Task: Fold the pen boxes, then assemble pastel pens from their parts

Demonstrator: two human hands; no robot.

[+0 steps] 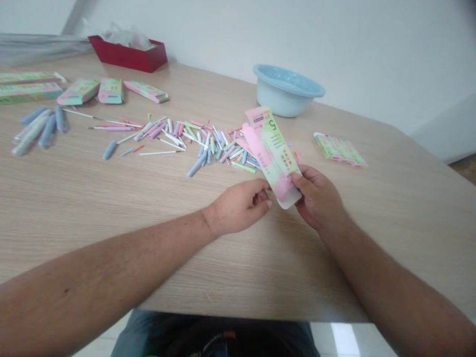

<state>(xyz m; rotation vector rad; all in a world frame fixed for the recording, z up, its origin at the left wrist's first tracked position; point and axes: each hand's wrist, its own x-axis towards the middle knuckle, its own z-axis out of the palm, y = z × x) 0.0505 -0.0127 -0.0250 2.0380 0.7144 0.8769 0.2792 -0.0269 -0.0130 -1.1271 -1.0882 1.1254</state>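
Note:
My right hand [320,196] pinches a flat cardboard box [277,148] near its lower end. The box is pink, green and yellow, printed with text, and held tilted above the table. Its lower end shows a white flap, and a pink flap sticks out at the upper left. Just left of the box is my left hand [243,206], its fingers curled in, with the index fingertip close to or behind the box edge. No object shows in it. Beyond the hands lies a loose pile of pastel pen-like sticks and caps [219,144], partly covered by the box.
A blue basin [286,94] stands at the back, and a red tray [128,54] with clear plastic is at back left. Several similar boxes [110,91] lie on the left; another patterned pack [340,149] lies right. Thick blue-grey tubes [40,126] sit far left.

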